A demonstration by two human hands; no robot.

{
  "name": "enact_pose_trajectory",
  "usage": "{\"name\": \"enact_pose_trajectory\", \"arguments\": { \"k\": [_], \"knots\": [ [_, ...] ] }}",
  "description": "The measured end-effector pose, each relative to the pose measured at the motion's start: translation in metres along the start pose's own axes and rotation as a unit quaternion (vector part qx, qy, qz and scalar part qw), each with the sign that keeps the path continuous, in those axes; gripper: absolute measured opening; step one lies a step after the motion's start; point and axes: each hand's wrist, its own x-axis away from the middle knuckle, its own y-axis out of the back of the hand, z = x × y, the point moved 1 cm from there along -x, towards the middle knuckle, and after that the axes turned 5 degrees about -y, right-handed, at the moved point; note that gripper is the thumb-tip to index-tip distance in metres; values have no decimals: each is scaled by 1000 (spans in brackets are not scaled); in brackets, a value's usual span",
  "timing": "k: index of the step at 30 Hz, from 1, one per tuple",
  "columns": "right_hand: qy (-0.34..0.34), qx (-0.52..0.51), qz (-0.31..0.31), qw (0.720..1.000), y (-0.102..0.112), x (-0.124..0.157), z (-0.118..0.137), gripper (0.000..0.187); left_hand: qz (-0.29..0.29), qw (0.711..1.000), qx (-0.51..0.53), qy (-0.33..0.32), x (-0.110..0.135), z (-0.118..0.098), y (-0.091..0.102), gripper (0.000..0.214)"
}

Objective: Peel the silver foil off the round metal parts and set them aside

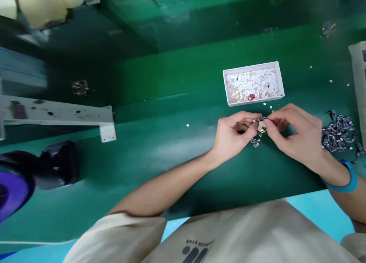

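Note:
A small round shiny gold-coloured piece (261,127) sits between my two hands, with a dark bit at its upper edge. My left hand (231,132) pinches its left side between thumb and fingers. From the right, the closed thumb and fingertips of my right hand (299,131) grip its upper right edge; whether they also hold the dark bit I cannot tell. Just below the fingertips lie small dark glittery pieces (256,142) on the green tabletop (171,152). Beyond both hands stands a shallow white box (254,103), holding many white and tan flakes and a red bit (251,97).
A pile of dark glittery pieces (339,133) lies beside my right wrist. Left stand a white metal bracket (57,111) and a black object with a purple disc (13,192). Another small cluster (80,87) lies far left. A pale container edge (357,80) borders the right.

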Motion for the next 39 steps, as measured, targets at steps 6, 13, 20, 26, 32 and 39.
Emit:
{"name": "enact_pose_trajectory", "arguments": {
  "k": [6, 13, 20, 26, 32, 39],
  "knots": [
    [-15, -24, 63, 998, 4, -1, -1, 14, -15, 998, 55, 32, -1, -2, 1, 16],
    [-52, -67, 63, 994, -6, 1, -3, 15, -15, 998, 48, 28, 0, 1, 1, 16],
    [-38, -71, 66, 995, -7, 0, -6, 14, -7, 998, 51, 29, 0, 4, 3, 19],
    [-154, -150, 106, 971, -7, 1, -10, 21, 2, 999, 42, 13, 0, 5, 2, 17],
    [-251, -202, 85, 943, -9, -4, -17, 41, 2, 998, 57, -1, 2, 2, 3, 18],
    [-222, -209, 124, 944, -9, -3, -19, 23, 22, 998, 63, -8, 2, -2, 5, 21]
  ]
}}
